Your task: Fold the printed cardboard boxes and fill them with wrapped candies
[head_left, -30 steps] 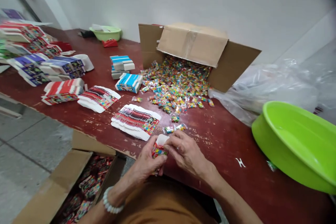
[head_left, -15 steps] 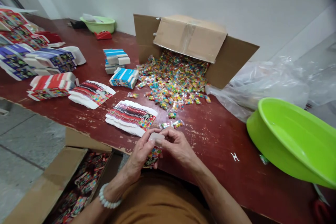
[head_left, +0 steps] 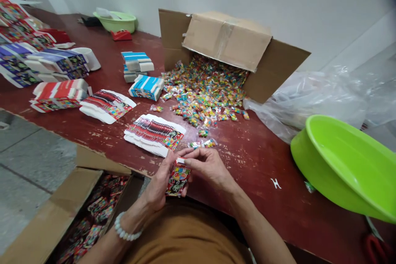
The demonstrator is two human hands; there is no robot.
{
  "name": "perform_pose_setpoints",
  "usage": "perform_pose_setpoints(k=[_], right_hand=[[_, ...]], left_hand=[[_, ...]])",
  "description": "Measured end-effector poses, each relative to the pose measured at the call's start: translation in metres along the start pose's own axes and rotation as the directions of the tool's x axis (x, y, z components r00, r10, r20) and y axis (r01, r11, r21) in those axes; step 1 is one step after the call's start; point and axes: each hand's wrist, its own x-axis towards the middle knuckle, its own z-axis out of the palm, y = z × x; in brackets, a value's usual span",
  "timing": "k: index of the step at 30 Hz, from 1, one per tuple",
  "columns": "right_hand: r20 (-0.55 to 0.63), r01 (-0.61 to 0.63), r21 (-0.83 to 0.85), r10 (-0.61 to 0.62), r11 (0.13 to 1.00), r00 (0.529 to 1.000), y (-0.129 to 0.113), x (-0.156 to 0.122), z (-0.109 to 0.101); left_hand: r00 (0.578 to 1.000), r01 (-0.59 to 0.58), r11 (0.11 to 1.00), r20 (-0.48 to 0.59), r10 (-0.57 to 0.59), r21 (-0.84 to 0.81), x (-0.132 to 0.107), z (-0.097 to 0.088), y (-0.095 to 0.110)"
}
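A small printed candy box [head_left: 178, 179], red with bright coloured pictures, is upright between my hands at the table's front edge. My left hand [head_left: 159, 183] wraps around its side, thumb near the top. With fingers bent over the top end, my right hand [head_left: 208, 167] pinches the flap there. Just beyond lies a fanned stack of flat printed cartons [head_left: 154, 134], with a second fanned stack [head_left: 107, 105] to its left. Small wrapped candies [head_left: 202, 143] lie close behind my right hand. More candies [head_left: 213, 86] spill from a tipped cardboard box [head_left: 227, 41].
Bundled cartons in blue [head_left: 147, 87], red [head_left: 60, 95] and purple [head_left: 58, 64] stand at left. A green basin [head_left: 337, 165], clear plastic [head_left: 309, 95] and scissors [head_left: 375, 241] are on the right. An open carton [head_left: 83, 189] of filled boxes sits below the table edge.
The pale top flap, raised before, is now folded down onto the candy box. The box's printed front shows more, and the view has shifted slightly.
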Motion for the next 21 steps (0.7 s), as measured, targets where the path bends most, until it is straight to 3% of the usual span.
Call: perform_pose_setpoints(k=[2,5,7,9,11,13,16,18,19,21], right_hand=[[0.029,0.027,0.043,-0.028,0.999,0.999,-0.004,0.001,0.001],[0.109,0.203,-0.116,-0.191,0.972,0.976,-0.007,-0.005,-0.001],[0.191,0.386,-0.288,-0.343,0.876,0.920,-0.006,-0.010,-0.001],[0.228,0.489,-0.437,-0.433,0.755,0.872,0.000,-0.013,-0.001],[0.217,0.482,-0.520,-0.437,0.705,0.873,0.008,-0.013,0.001],[0.229,0.433,-0.537,-0.370,0.724,0.901,0.017,-0.006,0.002],[0.198,0.355,-0.573,-0.295,0.739,0.935,0.024,0.018,0.000],[0.104,0.315,-0.670,-0.335,0.672,0.936,0.024,0.041,-0.004],[0.059,0.291,-0.738,-0.372,0.609,0.926,0.023,0.054,-0.006],[0.006,0.211,-0.860,-0.404,0.464,0.915,0.021,0.077,-0.009]], left_hand=[[1.000,0.019,1.000,0.021,-0.019,-0.006,0.000,-0.002,0.001],[0.999,0.039,0.999,-0.003,-0.040,-0.036,-0.002,-0.003,0.005],[0.997,0.058,0.995,-0.045,-0.062,-0.080,-0.003,-0.002,0.007],[0.992,0.089,0.989,-0.081,-0.099,-0.122,-0.002,-0.001,0.006],[0.984,0.128,0.982,-0.102,-0.143,-0.139,-0.001,-0.001,0.005],[0.981,0.111,0.987,-0.147,-0.128,-0.120,-0.002,-0.004,0.006],[0.980,-0.029,1.000,-0.196,0.028,-0.003,-0.012,-0.020,0.012],[0.962,-0.111,0.988,-0.239,0.134,0.111,-0.027,-0.042,0.016],[0.941,-0.118,0.977,-0.295,0.167,0.177,-0.038,-0.057,0.017],[0.834,-0.088,0.926,-0.481,0.270,0.367,-0.063,-0.096,0.014]])
